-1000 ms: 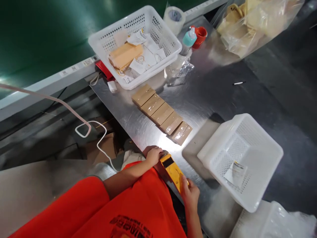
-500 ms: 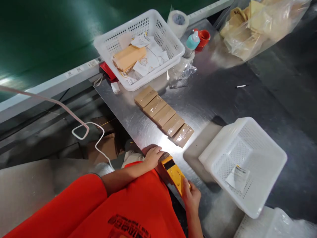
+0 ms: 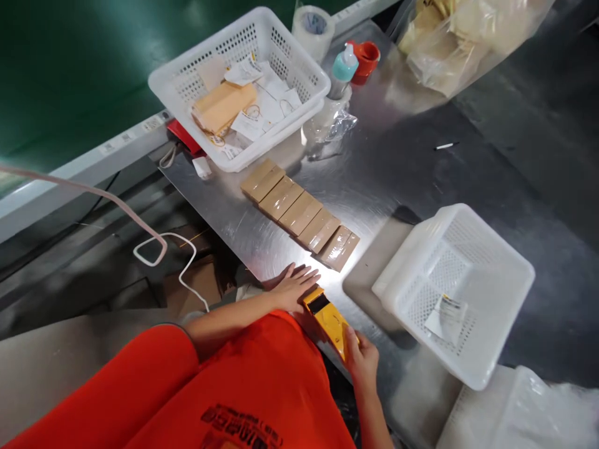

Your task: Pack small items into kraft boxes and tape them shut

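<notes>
My right hand (image 3: 364,362) is wrapped round the near end of a long yellow hand-held tool (image 3: 333,325), which has a dark rectangular window near its far end. Its exact kind I cannot make out. My left hand (image 3: 294,288) lies at the table's edge with fingers spread, just beside the tool's far end, holding nothing. Beyond it, several small brown cardboard boxes (image 3: 299,214) form a slanting row, with shiny clear tape on their tops. The nearest of them sits slightly askew.
A white basket (image 3: 173,84) with papers and tan envelopes stands at the back, beside a tape roll (image 3: 312,34) and a pump bottle (image 3: 343,68). At right are stacked white baskets (image 3: 486,368) and a pen (image 3: 446,146). A white cable (image 3: 187,274) hangs left of the table.
My left hand's fingers have spread out flatter and moved slightly forward. My right hand still holds the yellow tool. The view has shifted a little; the boxes keep their row.
</notes>
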`<action>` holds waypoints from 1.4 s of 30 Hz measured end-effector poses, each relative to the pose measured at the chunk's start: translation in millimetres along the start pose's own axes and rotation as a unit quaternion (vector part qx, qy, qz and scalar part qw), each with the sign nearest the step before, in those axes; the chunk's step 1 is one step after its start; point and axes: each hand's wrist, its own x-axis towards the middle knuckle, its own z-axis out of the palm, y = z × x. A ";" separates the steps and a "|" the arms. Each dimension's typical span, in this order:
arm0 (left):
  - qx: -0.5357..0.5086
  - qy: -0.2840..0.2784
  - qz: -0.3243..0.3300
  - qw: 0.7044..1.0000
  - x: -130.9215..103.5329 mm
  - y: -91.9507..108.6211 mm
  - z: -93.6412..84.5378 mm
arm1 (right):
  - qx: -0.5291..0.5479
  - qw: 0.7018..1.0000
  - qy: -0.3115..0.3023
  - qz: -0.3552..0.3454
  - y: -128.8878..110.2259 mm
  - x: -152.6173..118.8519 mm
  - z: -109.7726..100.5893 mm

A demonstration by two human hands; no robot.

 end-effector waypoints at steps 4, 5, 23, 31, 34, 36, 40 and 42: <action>-0.039 -0.032 0.071 0.996 15.6 -4.0 -13.1 | 0.006 0.998 -0.043 0.046 -13.3 1.5 -1.3; -0.040 -0.034 0.073 0.996 17.7 -4.6 -15.4 | -0.002 0.997 -0.050 0.052 -17.2 1.8 -2.3; 0.102 -0.084 0.062 0.989 13.6 12.5 -28.5 | -0.038 0.992 -0.101 0.070 51.1 -30.0 -37.1; 0.211 -0.124 0.173 0.954 38.7 57.6 9.2 | -0.050 0.993 -0.088 0.062 47.7 -28.5 -35.6; 0.207 -0.149 0.174 0.951 44.5 56.1 13.4 | -0.041 0.994 -0.085 0.057 46.4 -27.9 -32.9; 0.211 -0.162 0.177 0.948 45.1 52.6 10.3 | -0.035 0.994 -0.088 0.058 45.0 -29.0 -33.3; 0.237 -0.179 0.191 0.936 44.9 48.2 5.5 | -0.003 0.993 -0.101 0.061 49.5 -35.7 -43.8; 0.252 -0.179 0.195 0.931 44.9 47.1 6.9 | -0.016 0.993 -0.101 0.058 58.1 -39.8 -50.2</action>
